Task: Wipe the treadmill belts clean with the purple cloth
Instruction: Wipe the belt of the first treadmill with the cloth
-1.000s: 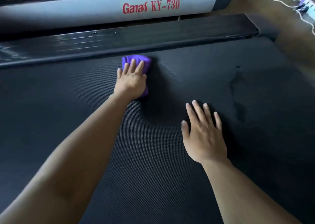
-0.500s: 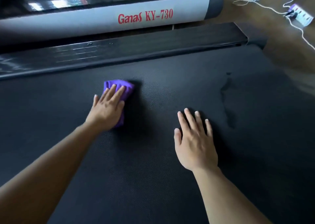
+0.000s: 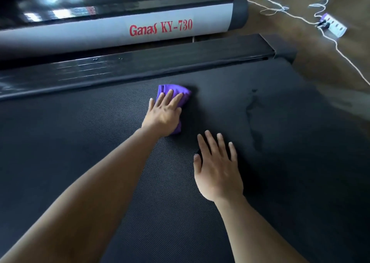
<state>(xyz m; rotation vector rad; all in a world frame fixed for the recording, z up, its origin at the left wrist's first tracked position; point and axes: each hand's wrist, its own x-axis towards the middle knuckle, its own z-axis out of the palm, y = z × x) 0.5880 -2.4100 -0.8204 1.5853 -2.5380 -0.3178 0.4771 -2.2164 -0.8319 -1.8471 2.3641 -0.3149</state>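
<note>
Head view: my left grip [image 3: 163, 115] lies flat, fingers straight, pressing the cloth [image 3: 174, 91] onto the belt [image 3: 100, 162]. My right grip [image 3: 218, 168] is flat and holds nothing. Risk: the unpinched cloth may bunch or slip out, and I could miss the streak [image 3: 253, 110] right of both grips.

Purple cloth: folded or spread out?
Folded. The purple cloth shows as a compact, thick wad under the left hand, barely wider than the palm.
</note>
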